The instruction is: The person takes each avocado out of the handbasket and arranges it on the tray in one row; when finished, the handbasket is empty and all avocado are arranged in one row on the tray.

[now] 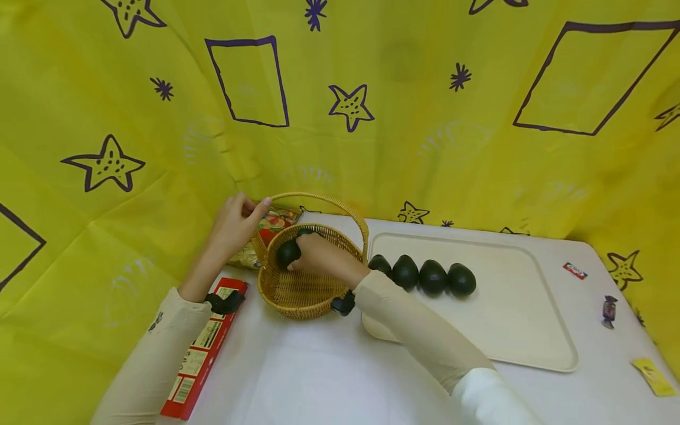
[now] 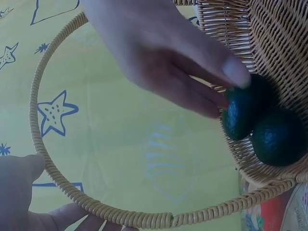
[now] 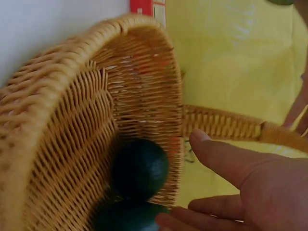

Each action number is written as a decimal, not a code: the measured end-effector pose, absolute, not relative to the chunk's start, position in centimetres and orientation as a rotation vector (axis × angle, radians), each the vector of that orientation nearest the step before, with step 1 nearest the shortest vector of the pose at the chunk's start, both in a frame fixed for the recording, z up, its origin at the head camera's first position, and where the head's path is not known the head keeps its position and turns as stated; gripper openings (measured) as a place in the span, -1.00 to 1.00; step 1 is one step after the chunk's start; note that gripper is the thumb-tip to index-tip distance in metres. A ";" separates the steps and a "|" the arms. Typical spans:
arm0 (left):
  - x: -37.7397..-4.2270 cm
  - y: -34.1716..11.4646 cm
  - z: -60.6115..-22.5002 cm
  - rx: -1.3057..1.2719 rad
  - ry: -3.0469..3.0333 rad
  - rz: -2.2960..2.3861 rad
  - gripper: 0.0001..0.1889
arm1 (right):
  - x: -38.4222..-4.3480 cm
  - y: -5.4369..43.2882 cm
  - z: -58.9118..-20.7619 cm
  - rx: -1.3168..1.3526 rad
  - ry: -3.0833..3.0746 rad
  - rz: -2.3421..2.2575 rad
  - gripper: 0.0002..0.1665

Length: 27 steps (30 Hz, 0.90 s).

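Wicker basket [image 1: 305,311] with two avocados [image 1: 288,255] inside, on a white-covered bench [image 1: 319,372]

Red box [image 1: 204,348], long, slanted at far left under the left forearm; pale printed panels, barcode at the near end, lettering too small to read. A narrow strip of bench parts it from the basket.

Left hand [image 1: 234,227]: thumb and fingers gripping the basket's arched handle [image 1: 347,211].

Gold packet [image 1: 246,258] and a picture-printed packet [image 1: 273,223] with red patches, both behind the basket, close against the yellow cloth [image 1: 404,162], so there is little room there; wording illegible.

Basket upright; two avocados touching each other by its far-left wall. White bench runs from its front rim to the lower edge of view.

Right hand [image 1: 321,254]: inside the basket, thumb spread apart, fingers fairly straight, fingertips touching one avocado.

Row of four avocados [image 1: 432,278], at the left of a cream tray [image 1: 510,301]; tray floor runs on rightward to a low raised rim.

Right of that rim: red-and-white packet [image 1: 575,271], lettering unreadable; purple wrapped sweet [image 1: 609,311]; yellow sachet [image 1: 653,376] near the bench's right edge.
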<state>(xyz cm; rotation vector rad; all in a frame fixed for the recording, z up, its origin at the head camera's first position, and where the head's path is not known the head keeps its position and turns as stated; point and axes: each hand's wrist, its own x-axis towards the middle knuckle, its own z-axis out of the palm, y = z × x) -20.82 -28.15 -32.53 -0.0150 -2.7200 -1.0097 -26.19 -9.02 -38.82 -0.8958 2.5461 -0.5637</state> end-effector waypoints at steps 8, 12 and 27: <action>-20.8 -28.4 -32.5 -0.020 -2.727 -1.002 -0.35 | -27.8 -12.5 -40.9 -0.801 2.553 -0.458 -0.22; -20.9 -28.4 -32.5 -0.012 -2.731 -1.009 -0.34 | -27.8 -13.6 -41.5 -0.752 2.561 -0.411 -0.12; -20.8 -28.3 -32.5 0.013 -2.735 -1.033 -0.33 | -27.3 -14.6 -42.5 -0.674 2.623 -0.501 -0.24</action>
